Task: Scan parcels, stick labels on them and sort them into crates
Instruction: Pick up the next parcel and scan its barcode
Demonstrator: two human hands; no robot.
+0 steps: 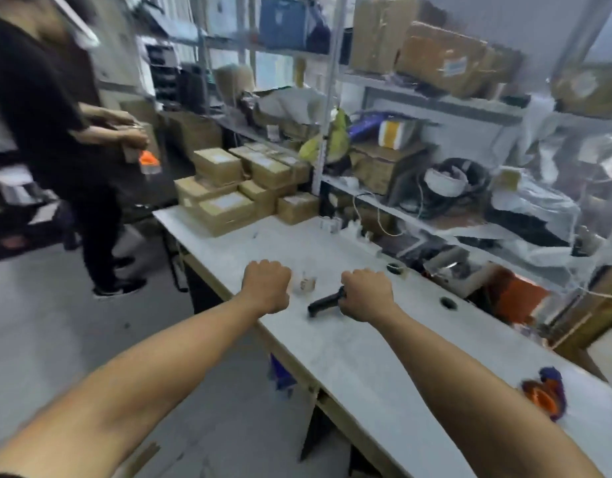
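Right hand (pixel 366 294) is curled round the head end of a black handheld scanner (pixel 323 304), whose grip sticks out toward the left hand and hangs just above the white table (pixel 359 357). Left hand (pixel 267 286) is balled into a fist over the table's near edge; whether it holds anything I cannot tell. Between the two hands sits a small pale object (pixel 306 282), too blurred to name. The parcels (pixel 242 188) are stacked at the far end of the table, well apart from both hands: about eight or nine brown cardboard boxes, several with white labels on top. They look small, stiff and probably light, best taken by opposite side faces. One scanner shows. No crate can be made out for certain. A second person (pixel 53 132) stands to the left, beside the table's far end
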